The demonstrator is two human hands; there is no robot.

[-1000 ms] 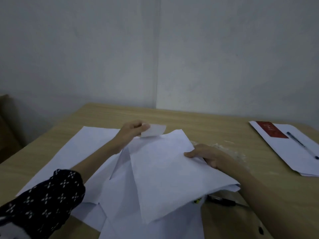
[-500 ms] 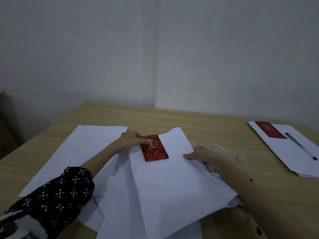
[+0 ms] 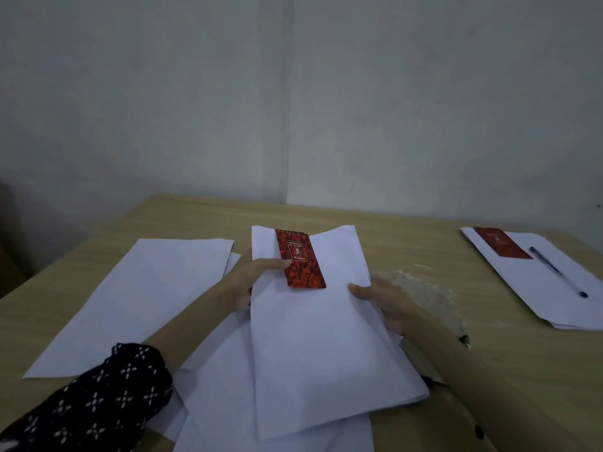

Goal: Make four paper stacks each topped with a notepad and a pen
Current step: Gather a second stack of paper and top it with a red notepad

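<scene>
The left hand grips the left edge of a white paper stack, thumb pressing a red spiral notepad lying on it; its white cover label is too blurred to read. The right hand clasps the stack's right edge. On the wooden surface, far right, another stack carries a red notepad and blue pen.

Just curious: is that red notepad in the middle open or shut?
Shut. The red notepad lies flat on the paper stack, patterned cover up, no pages showing.
</scene>
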